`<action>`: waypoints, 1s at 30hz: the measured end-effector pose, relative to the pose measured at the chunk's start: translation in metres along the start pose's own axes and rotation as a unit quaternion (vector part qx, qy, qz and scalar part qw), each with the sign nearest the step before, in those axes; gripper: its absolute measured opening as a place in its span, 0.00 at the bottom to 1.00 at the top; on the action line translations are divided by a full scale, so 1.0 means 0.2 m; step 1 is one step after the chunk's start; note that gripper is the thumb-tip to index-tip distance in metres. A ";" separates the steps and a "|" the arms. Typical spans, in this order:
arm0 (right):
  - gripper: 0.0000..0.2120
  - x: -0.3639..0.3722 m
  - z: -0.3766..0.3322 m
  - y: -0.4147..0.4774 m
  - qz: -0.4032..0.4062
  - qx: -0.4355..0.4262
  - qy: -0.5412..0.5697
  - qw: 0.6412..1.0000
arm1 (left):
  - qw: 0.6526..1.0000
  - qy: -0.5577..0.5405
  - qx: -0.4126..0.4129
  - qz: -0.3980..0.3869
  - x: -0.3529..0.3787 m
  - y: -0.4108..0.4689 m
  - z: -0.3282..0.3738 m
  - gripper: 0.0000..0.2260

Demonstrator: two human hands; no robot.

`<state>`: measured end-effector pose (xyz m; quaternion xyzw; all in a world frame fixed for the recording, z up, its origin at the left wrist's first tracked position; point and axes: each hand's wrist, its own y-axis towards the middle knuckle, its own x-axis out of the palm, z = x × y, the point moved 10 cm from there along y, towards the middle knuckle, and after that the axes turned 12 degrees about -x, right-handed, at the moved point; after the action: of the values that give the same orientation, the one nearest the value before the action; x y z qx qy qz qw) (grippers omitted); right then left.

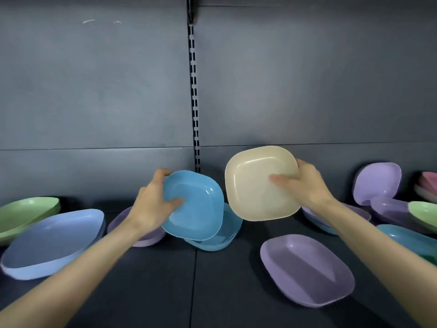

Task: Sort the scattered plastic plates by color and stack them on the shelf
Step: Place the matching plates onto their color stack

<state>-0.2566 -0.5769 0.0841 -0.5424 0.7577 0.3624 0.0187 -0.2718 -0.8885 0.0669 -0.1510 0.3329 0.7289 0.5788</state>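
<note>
Mid-frame, the left hand (153, 204) has its grip pinching a blue plate (196, 207) by the rim, tilted above a nested blue stack (227, 235) on the shelf (165, 292). Just beside it, the right hand (305, 185) pinches a cream plate (255, 185), thumb inside. A purple plate (307, 268) lies lower right.

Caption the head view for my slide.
The left hand holds a blue plate, the right hand a cream plate, above a dark shelf.

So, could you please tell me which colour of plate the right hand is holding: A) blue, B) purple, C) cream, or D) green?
C: the right hand grips the cream plate at its edge, thumb on the inside, while the left hand holds the blue plate.
</note>
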 end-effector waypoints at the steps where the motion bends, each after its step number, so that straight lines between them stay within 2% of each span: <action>1: 0.18 0.02 -0.01 -0.03 0.007 0.007 -0.006 1.000 | 1.000 -0.001 0.002 -0.013 0.01 0.00 -0.02 0.22; 8: 0.18 0.01 -0.01 -0.17 0.046 0.046 -0.041 0.997 | 0.994 0.030 -0.001 -0.107 0.20 0.09 -0.02 0.24; 13: 0.16 0.01 0.02 -0.19 0.046 0.051 -0.050 0.996 | 0.984 0.081 -0.010 -0.158 0.36 0.14 -0.03 0.19; 18: 0.15 0.01 0.06 -0.17 0.055 0.053 -0.025 0.997 | 0.974 0.154 -0.010 -0.164 0.44 0.17 -0.08 0.21; 22: 0.13 0.02 0.09 -0.15 0.049 0.060 -0.020 0.997 | 0.959 0.251 0.033 -0.127 0.46 0.16 -0.04 0.21; 27: 0.14 0.05 0.08 -0.13 0.046 0.056 -0.013 0.997 | 0.950 0.267 0.025 -0.161 0.49 0.14 -0.08 0.16; 30: 0.15 0.08 0.05 -0.11 0.042 0.044 -0.001 0.998 | 0.973 0.194 0.036 -0.117 0.40 0.13 -0.05 0.17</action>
<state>-0.2477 -0.5871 0.0582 -0.5083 0.7952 0.3294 0.0279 -0.3202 -0.8395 0.0187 -0.3060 0.4448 0.6008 0.5895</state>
